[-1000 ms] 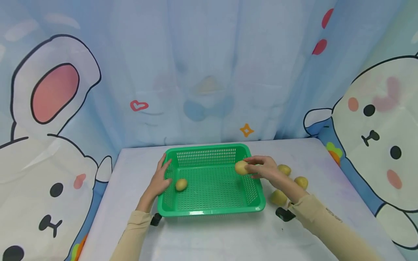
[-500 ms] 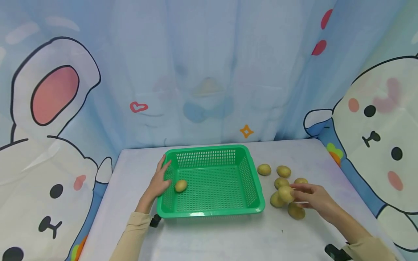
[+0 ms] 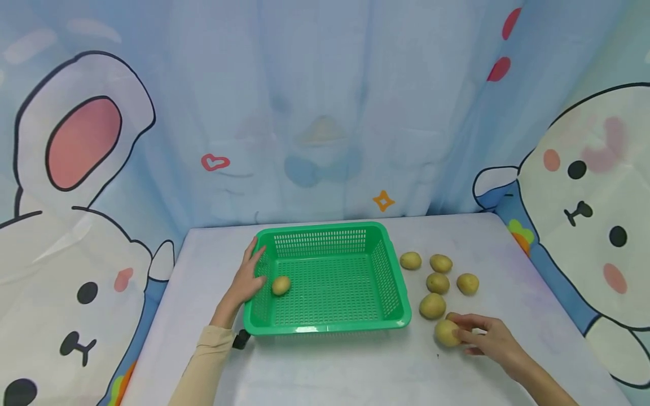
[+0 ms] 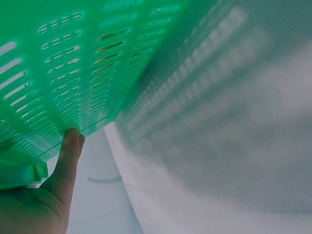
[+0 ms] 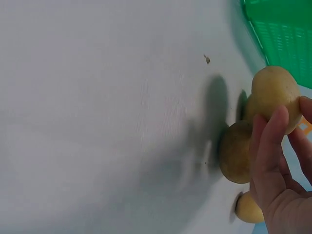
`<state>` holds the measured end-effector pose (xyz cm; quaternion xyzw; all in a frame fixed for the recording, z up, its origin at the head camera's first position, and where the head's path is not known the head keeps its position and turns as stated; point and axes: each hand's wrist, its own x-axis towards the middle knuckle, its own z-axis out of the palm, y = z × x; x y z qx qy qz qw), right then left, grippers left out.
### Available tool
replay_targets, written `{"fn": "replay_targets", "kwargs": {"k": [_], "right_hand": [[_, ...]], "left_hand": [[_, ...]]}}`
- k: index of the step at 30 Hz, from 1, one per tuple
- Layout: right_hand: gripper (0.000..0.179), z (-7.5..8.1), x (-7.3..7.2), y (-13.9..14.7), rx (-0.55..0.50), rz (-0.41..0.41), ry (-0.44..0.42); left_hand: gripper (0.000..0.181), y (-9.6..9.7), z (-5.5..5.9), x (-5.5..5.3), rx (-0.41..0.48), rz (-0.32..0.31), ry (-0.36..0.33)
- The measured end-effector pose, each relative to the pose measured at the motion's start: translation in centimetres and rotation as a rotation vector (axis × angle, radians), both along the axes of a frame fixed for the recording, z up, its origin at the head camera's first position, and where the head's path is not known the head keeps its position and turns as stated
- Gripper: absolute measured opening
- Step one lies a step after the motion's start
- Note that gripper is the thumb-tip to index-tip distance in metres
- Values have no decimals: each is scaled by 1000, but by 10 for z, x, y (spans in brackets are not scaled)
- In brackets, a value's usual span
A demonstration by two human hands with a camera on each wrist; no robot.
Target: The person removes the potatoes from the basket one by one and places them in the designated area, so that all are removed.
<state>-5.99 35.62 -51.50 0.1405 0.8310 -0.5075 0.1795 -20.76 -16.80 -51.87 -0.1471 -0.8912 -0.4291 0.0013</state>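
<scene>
My right hand (image 3: 490, 341) pinches a yellow potato (image 3: 446, 334) between thumb and fingers, to the right of the basket's front corner. Another potato partly shows behind the held one. The right wrist view shows the held potato (image 5: 275, 92) above the cloth, with a darker potato (image 5: 236, 152) close beside my fingers. At the left, my left hand (image 3: 247, 280) grips the left rim of a green perforated plastic basket (image 3: 325, 326), thumb over the inside. In the left wrist view a finger lies along the basket's outer wall (image 4: 83, 63). One potato (image 3: 281, 285) lies inside, near the left wall.
Several potatoes lie loosely grouped right of the basket, among them one potato (image 3: 410, 260) beside its right wall and another (image 3: 468, 284) farthest right. A white cloth (image 3: 325, 372) covers the table. A printed blue curtain (image 3: 325, 113) hangs behind it.
My right hand has moved from over the basket's right side, past the potato group, to the front right, holding a potato. The left hand and basket stay in place.
</scene>
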Motion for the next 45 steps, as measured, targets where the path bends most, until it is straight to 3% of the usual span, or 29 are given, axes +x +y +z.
{"fn": "replay_targets", "kwargs": {"k": [17, 21, 24, 31, 35, 40, 45], "right_hand": [[42, -23, 23, -32, 36, -31, -14], [41, -21, 20, -34, 60, -2, -13], [43, -16, 16, -32, 79, 68, -27], [51, 10, -3, -23, 72, 367, -34], [47, 35, -22, -23, 111, 489, 46], [48, 71, -49, -36, 180, 568, 212], [52, 94, -77, -65, 170, 573, 276]], "left_hand": [[82, 0, 0, -1, -12, -5, 37], [82, 0, 0, -1, -13, -2, 35], [83, 0, 1, -1, -9, -1, 32], [83, 0, -1, -3, -14, -4, 34], [83, 0, -3, -4, -10, 1, 42], [84, 0, -3, -4, 3, -1, 26], [84, -1, -1, -3, 17, 0, 15]]}}
